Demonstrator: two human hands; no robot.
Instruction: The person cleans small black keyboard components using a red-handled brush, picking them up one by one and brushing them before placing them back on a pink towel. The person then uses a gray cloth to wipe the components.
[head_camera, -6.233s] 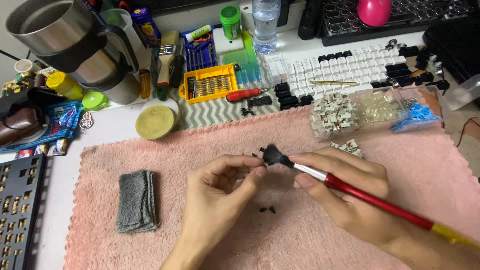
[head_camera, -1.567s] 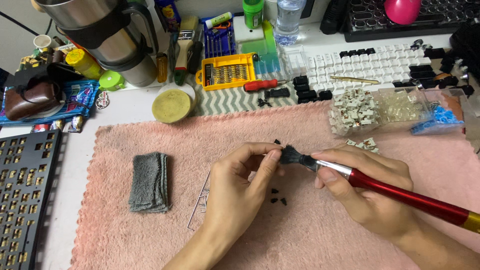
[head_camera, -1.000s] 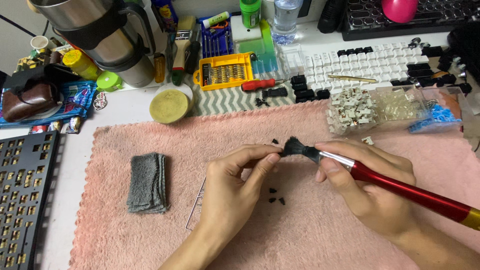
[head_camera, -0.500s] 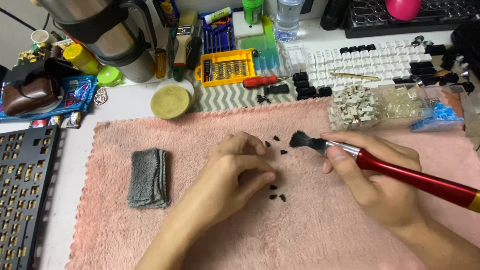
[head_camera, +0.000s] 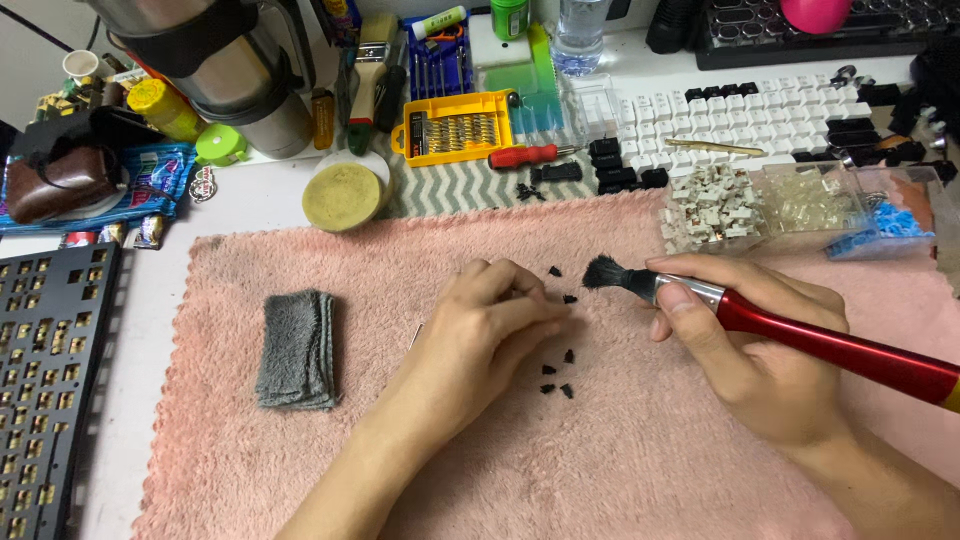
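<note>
Pink and fluffy, a towel lies under both hands; the left hand rests knuckles up, fingers curled onto a small black part, though whether it pinches it cannot be told; the right hand grips a red-handled brush, its black bristles just beside the left fingertips; more black bits lie scattered between the hands; a folded grey cloth sits well left of the left hand.

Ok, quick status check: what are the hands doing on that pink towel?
Left hand curled, fingertips down on pink towel beside small black parts. Right hand grips red-handled brush, bristles just above towel. Folded grey cloth well aside.
</note>
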